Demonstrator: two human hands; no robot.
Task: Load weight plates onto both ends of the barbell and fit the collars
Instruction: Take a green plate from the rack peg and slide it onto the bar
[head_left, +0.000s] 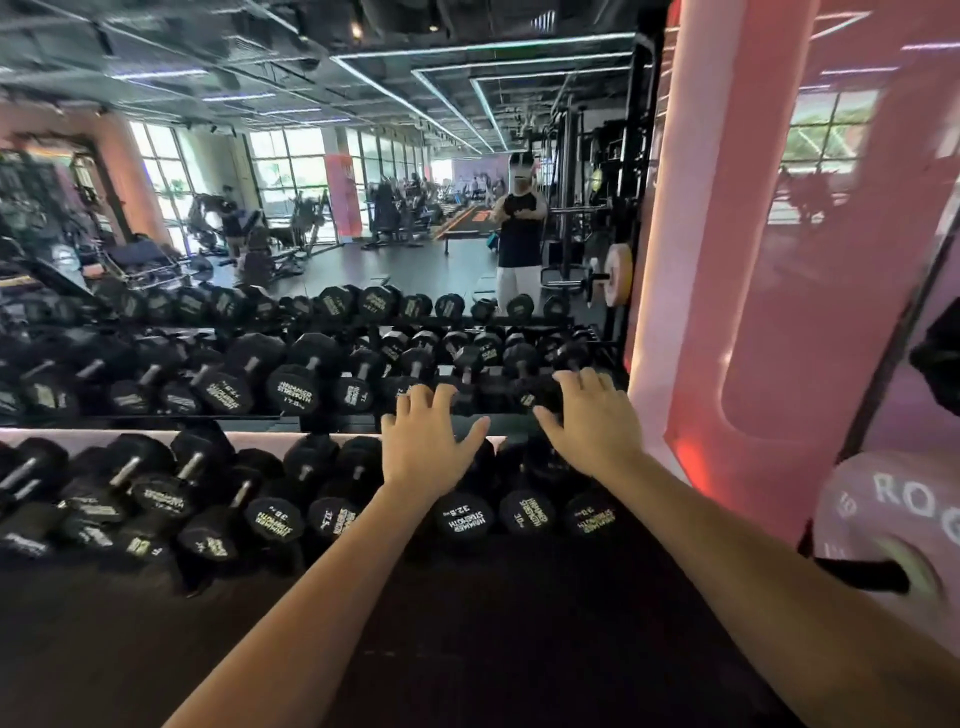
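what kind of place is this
A gym, on its free-weights side. Black dumbbells fill a two-tier rack under a wall mirror, a pale weight plate sits at the right edge, and both hands, left and right, are open and empty.

- Your weight plate (893, 525) sits at the lower right edge of the frame: a pale, pinkish-white disc with raised letters "ROG" across its face, only partly in view and blurred.
- A black barbell sleeve (862, 574) pokes out through the plate's centre hole, pointing left.
- In the mirror, right of centre in the frame, you can see 1 pale plate (618, 275) standing upright on the end of a racked bar, its dark sleeve end sticking out to the left.
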